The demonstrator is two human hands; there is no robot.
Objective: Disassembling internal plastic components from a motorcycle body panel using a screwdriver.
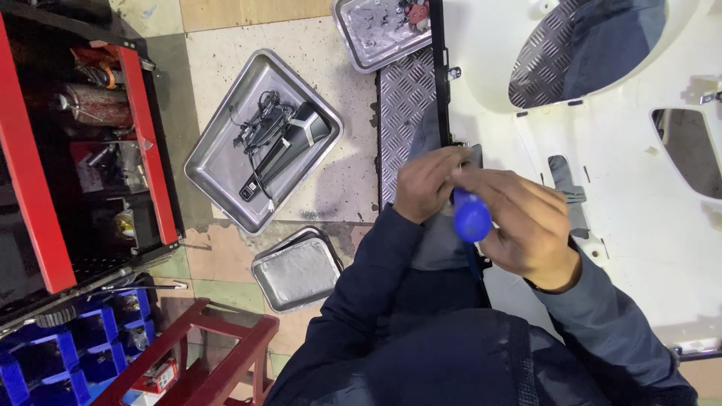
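Seen from above, a person's right hand [526,222] is curled around a blue-handled screwdriver [471,218], its tip hidden at the black edge of a white plastic body panel [624,188]. The left hand [426,183] pinches that edge beside the tip. If the tip slips, it could likely jab those fingers or gouge the panel.

bare floor left of hands [481,207], steel tray [218,154] beyond
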